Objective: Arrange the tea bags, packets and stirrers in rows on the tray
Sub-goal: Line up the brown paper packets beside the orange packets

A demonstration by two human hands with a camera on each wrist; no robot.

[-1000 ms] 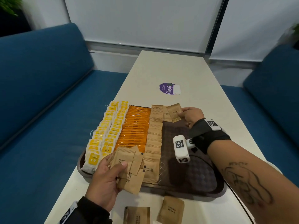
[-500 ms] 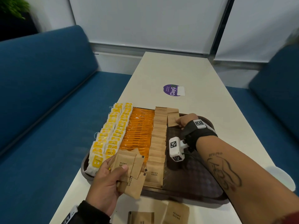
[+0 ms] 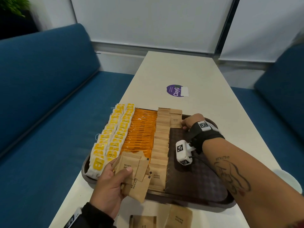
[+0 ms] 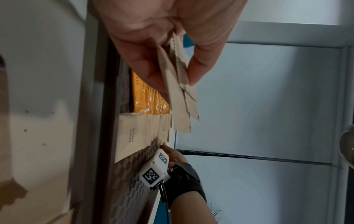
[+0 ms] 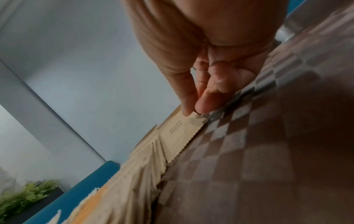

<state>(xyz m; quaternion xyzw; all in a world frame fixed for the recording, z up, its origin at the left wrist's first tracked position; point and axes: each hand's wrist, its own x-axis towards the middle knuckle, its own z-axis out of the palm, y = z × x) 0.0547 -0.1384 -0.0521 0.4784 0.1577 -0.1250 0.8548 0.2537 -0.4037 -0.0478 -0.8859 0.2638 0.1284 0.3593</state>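
Long pale bench (image 3: 189, 74) between blue sofas. Brown tray (image 3: 197, 181) at near end, filled from left with rows of yellow tea bags (image 3: 113, 137), orange packets (image 3: 141, 130), brown sugar packets (image 3: 162, 142). Left hand (image 3: 110, 186) gripping a fan of sugar packets (image 3: 133, 173) over near edge. Right hand (image 3: 189, 122) pinching one sugar packet (image 3: 175, 120) at far end of tray, beside the brown row.

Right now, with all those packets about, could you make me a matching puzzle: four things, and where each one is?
Things:
1. yellow tea bags
2. orange packets
3. fanned brown sugar packets
4. single brown sugar packet

Places:
A. far end of tray, pinched by right hand
B. tray's left edge
C. held in left hand
D. second row from left

Pairs: 1-B, 2-D, 3-C, 4-A
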